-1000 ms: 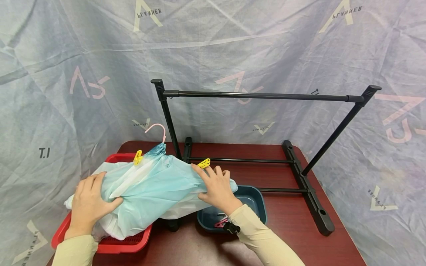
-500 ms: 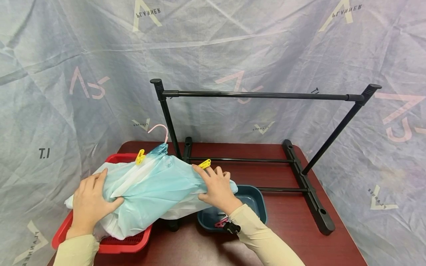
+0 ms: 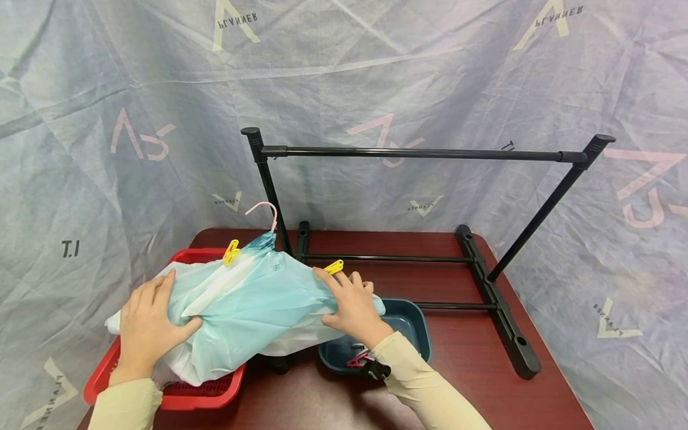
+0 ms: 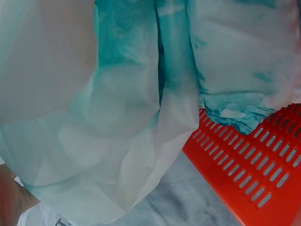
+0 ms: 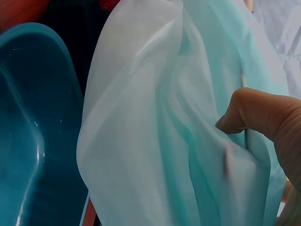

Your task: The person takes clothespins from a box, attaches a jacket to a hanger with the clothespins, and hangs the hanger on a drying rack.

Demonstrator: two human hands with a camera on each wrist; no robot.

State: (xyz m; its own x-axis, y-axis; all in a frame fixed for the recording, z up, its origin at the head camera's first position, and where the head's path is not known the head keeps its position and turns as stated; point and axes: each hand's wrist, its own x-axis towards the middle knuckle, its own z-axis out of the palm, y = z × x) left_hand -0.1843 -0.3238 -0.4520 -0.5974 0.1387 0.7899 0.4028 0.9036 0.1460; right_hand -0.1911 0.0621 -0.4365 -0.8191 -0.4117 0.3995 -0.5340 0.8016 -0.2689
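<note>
A light blue and white garment [image 3: 252, 304] hangs on a hanger whose pink hook [image 3: 275, 216] rises from its dark blue collar. One yellow clip [image 3: 231, 252] sits left of the collar, another yellow clip [image 3: 334, 267] beside the right fingers. My left hand [image 3: 147, 328] grips the garment's left side, thumb pressed into the cloth. On the right side my right hand [image 3: 356, 306] holds it; in the right wrist view the thumb of this hand [image 5: 268, 113] pinches the fabric [image 5: 150, 122]. Folds of cloth [image 4: 113, 108] fill much of the left wrist view.
Under the garment's left part lies a red slotted basket [image 3: 196, 403]. A blue tray [image 3: 421, 328] with a pink clip [image 3: 357, 361] stands below my right wrist. The black rack [image 3: 419, 153] stands behind, its feet on the dark red table [image 3: 301, 397].
The hook, collar and left yellow clip have shifted a little to the right. Both hands have moved very slightly right, keeping their hold on the garment.
</note>
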